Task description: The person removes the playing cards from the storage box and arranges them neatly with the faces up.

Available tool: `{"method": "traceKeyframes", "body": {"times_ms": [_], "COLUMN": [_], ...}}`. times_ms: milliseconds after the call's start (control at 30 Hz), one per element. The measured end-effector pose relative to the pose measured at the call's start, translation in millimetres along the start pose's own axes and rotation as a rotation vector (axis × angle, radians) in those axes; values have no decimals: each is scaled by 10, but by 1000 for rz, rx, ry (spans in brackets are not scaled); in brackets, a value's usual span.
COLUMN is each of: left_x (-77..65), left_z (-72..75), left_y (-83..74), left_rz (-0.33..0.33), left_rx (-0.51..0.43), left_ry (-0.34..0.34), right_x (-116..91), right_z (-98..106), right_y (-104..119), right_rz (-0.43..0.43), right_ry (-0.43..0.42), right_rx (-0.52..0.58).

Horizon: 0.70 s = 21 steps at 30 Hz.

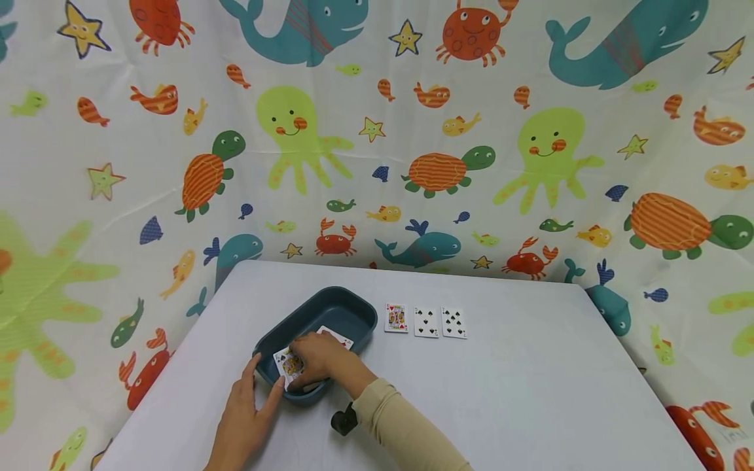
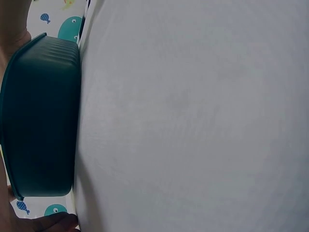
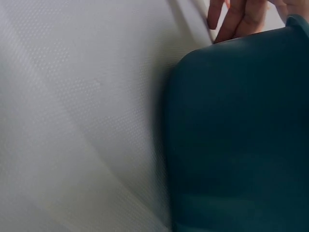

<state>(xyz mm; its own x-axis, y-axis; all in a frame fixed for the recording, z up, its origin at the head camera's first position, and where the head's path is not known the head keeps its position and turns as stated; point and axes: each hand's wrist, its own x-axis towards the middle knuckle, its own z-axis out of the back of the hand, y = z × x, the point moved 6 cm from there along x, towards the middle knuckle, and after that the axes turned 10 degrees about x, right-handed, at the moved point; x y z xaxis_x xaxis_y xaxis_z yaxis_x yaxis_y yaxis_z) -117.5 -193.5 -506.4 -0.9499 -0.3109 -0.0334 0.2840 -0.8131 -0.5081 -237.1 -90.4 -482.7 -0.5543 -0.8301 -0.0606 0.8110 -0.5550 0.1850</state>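
A dark teal plastic bin (image 1: 315,302) stands on the white table, with playing cards inside. My right hand (image 1: 321,358) reaches over its near side and grips a face card (image 1: 287,366) of spades at the left end. Another card (image 1: 337,337) with a red mark shows behind that hand; the hand hides part of it. With fingers spread, my left hand (image 1: 247,409) touches the bin's near left corner. In the right wrist view the left hand's fingers (image 3: 239,19) lie beside the bin wall (image 3: 241,121).
Three cards lie face up in a row right of the bin: a red king (image 1: 396,318), a black spot card (image 1: 426,322) and another black spot card (image 1: 453,323). A small black device (image 1: 344,420) sits by the right wrist. A sea-animal curtain (image 1: 377,144) hangs behind the table.
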Motion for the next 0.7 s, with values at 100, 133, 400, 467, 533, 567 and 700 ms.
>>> {"method": "traceKeyframes", "body": {"times_ms": [100, 133, 400, 467, 533, 567, 700], "left_x": [-6, -8, -17, -15, -12, -11, -9], "left_z": [2, 3, -2, -5, -6, -6, -3], "left_y": [-3, -5, -1, 2, 6, 9, 17], "left_rz": [-7, -11, -24, -17, -11, -8, -9], "left_rx": [2, 3, 5, 7, 9, 9, 3], "left_ry": [-3, -6, -23, -15, -9, -6, -11], "right_x": [8, 9, -26, -32, -31, -30, -12], "right_z": [-2, 0, -23, -21, -18, -11, -7], "right_y": [-5, -10, -30, -20, -7, -1, 17], "right_rz": [-1, -3, -15, -8, -2, 2, 13], "right_ry": [-23, -29, 17, 35, 42, 40, 24], "right_rx": [10, 18, 129, 135, 121, 114, 93]}}
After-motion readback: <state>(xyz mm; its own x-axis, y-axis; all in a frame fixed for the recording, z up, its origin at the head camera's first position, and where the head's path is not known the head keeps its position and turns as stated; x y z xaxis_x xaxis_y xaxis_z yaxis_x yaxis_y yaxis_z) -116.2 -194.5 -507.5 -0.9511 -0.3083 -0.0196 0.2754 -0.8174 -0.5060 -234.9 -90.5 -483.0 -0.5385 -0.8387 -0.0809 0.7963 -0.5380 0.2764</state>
